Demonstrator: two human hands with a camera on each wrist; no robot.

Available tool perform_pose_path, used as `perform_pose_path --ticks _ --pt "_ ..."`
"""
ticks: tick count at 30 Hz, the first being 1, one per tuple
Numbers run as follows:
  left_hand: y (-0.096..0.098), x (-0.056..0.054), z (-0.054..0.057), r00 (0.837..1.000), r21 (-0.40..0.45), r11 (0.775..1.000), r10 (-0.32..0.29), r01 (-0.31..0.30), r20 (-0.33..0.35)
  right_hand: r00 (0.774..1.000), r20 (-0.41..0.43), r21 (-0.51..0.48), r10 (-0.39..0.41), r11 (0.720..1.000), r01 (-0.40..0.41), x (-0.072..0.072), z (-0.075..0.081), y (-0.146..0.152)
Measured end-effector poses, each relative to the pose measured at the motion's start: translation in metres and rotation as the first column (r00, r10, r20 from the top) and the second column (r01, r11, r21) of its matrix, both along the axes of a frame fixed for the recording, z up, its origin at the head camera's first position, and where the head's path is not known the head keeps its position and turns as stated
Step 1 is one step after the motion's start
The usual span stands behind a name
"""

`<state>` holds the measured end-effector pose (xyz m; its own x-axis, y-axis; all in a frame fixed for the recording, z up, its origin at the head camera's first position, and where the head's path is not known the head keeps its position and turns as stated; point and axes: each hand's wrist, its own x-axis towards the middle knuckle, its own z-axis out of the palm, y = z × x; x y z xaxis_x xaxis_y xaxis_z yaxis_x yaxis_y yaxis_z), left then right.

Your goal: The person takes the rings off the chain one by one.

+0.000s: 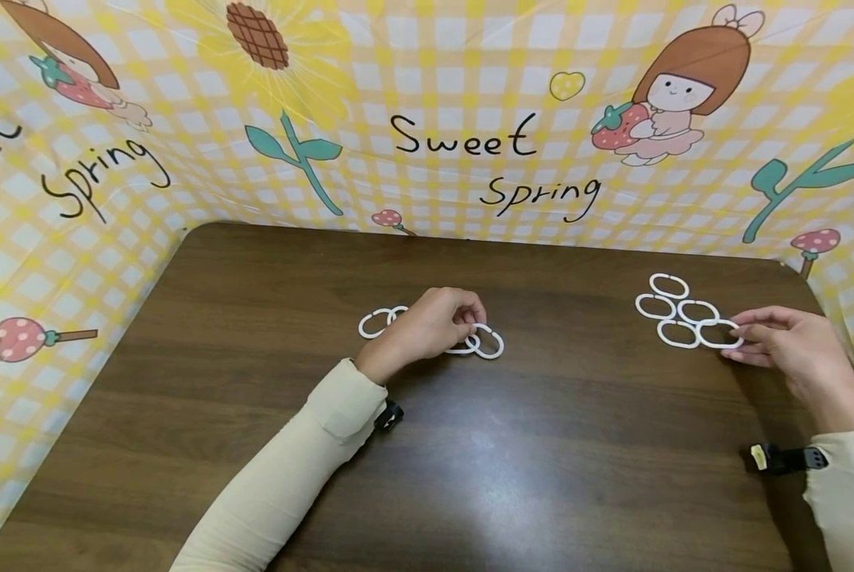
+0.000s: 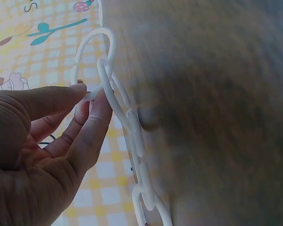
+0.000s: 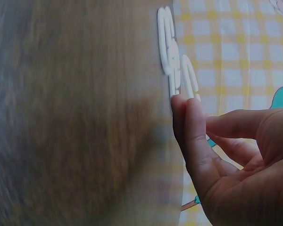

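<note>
In the head view my left hand (image 1: pixel 437 322) is over a chain of white plastic links (image 1: pixel 462 350) at mid-table. The left wrist view shows its thumb and fingertips pinching the end link (image 2: pixel 109 35), with the joined links (image 2: pixel 137 136) trailing behind, partly covered by the hand in the head view. On the right, my right hand (image 1: pixel 791 345) pinches the edge of one oval link (image 1: pixel 718 348) between thumb and fingers. Several loose white links (image 1: pixel 675 321) lie in a cluster beside it, some overlapping in the head view.
A dark brown wooden table (image 1: pixel 484 453) lies under both hands. Yellow checked fabric (image 1: pixel 441 79) with printed flowers and figures stands along its back and sides. Each wrist wears a dark strap with a small device (image 1: pixel 784 458).
</note>
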<state>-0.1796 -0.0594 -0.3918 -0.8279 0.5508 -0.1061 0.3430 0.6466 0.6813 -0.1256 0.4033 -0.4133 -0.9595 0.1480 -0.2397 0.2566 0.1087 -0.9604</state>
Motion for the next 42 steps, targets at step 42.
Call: perform_pose_path --ticks 42 --pt "-0.0024 0.0016 -0.0013 1.000 -0.004 1.000 0.012 -0.012 0.003 0.998 0.046 0.376 -0.046 0.926 0.025 0.0017 0.0059 0.0013"
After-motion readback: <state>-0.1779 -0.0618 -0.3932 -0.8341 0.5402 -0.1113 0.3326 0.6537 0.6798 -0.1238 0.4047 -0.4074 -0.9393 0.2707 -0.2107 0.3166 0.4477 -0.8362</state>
